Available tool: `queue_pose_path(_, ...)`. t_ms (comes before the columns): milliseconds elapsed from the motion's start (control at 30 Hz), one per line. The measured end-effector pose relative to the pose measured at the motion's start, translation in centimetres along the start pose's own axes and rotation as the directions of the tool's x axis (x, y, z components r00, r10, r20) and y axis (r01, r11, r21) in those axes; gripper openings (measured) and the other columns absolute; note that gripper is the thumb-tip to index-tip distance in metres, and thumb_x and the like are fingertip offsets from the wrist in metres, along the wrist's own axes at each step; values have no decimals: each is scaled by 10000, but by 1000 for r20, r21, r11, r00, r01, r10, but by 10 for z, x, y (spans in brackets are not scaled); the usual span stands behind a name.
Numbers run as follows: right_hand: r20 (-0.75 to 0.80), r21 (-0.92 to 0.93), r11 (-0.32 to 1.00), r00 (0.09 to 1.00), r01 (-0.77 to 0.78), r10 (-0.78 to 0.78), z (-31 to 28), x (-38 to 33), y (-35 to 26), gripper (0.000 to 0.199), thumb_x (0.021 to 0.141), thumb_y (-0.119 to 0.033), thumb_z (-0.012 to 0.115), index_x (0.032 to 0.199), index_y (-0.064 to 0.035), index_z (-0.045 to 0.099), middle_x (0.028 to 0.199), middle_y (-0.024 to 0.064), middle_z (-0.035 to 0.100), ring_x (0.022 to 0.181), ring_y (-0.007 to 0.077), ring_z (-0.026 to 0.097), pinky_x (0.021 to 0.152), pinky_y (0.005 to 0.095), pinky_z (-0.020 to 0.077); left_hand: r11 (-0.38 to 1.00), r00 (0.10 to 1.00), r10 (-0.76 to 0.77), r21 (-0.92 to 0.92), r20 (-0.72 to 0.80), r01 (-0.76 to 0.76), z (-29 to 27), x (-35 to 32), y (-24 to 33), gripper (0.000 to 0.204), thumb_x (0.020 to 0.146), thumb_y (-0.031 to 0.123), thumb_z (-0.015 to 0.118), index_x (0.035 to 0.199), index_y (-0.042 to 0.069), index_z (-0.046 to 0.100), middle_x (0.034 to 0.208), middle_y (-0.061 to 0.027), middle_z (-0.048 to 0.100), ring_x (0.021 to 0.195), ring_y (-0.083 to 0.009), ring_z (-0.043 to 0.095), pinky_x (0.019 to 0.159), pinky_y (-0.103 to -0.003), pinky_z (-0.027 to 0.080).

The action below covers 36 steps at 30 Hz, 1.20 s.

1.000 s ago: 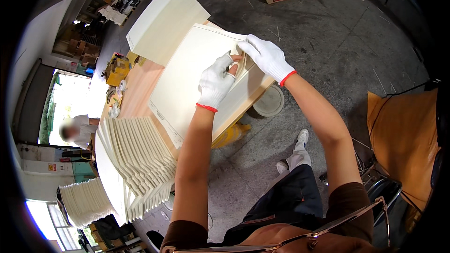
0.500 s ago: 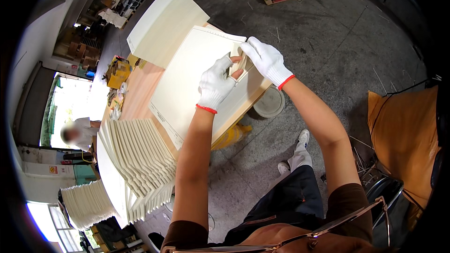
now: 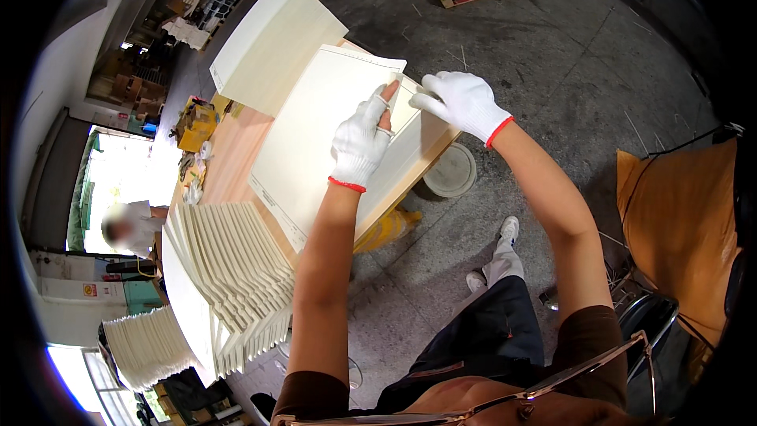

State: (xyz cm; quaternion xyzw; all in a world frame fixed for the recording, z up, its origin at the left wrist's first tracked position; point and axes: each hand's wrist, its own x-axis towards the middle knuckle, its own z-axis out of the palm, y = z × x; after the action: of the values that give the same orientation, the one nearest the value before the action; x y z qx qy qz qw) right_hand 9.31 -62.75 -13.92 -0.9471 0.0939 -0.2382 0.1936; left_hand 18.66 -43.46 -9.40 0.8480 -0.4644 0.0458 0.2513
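Observation:
A large stack of white paper sheets (image 3: 303, 130), with printed marks along its edges, lies on the wooden table. My left hand (image 3: 360, 140) rests on its right side in a white knit glove with a red cuff. The bare thumb and index finger of that hand stretch apart toward the slightly lifted far right corner. My right hand (image 3: 465, 104), gloved the same way, hovers just right of that corner with its fingers curved and spread. Nothing shows in it. What lies under the left palm is hidden.
Another thick paper stack (image 3: 280, 47) stands beyond. Fanned bundles of folded sheets (image 3: 236, 276) lie at the near left. A yellow box (image 3: 197, 124) sits on the table (image 3: 229, 146). Below are a round lid (image 3: 451, 171) and an orange sack (image 3: 670, 221). A person (image 3: 134, 229) is at far left.
My right hand has moved right, away from the sheets' corner, and its fingers have spread. My left index finger has straightened toward the corner, and the bent-up sheet edge has dropped flatter.

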Motion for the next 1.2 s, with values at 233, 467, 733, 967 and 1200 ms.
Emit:
queue_pose_path(233,20,141,985,994,101,-105,-1,24,-4,370,951,-467,513,1092,-142,620,888,130,666,879,329,657,776,432,522,993,992,117,-7,-40,-117,6,1,-14,277,894,134,578,1139,220,675,1014,-96,688,820,-294,679,723,-391,549)
queue_pose_path(467,165,485,801,936,-352,311,3,16,-30,457,987,-543,421,1090,-129,586,922,184,671,905,377,648,777,452,482,998,1000,15,-61,14,-14,1,1,-5,248,915,146,595,1145,152,687,946,-124,701,843,-265,688,777,-331,535)
queue_pose_path(733,96,497,815,952,-298,290,15,13,-24,456,1000,-531,399,1006,-100,550,879,198,657,862,404,632,731,483,475,998,999,-40,-42,12,41,4,1,-1,362,805,240,786,1151,172,703,876,-107,698,769,-219,683,738,-329,544)
queue_pose_path(967,111,511,804,950,-306,290,14,12,-23,455,1000,-524,399,1007,-94,550,879,197,660,857,396,640,728,482,480,999,1000,-17,-27,4,17,2,2,1,350,814,224,764,1159,204,705,925,-108,693,813,-231,681,750,-330,544)
queue_pose_path(1200,-17,279,940,978,-196,209,-2,7,2,515,969,-573,424,984,-84,582,891,174,667,845,354,665,722,463,502,953,965,242,211,-99,-217,1,-6,10,483,749,118,704,1219,224,673,1196,-97,650,958,-295,668,826,-361,568)
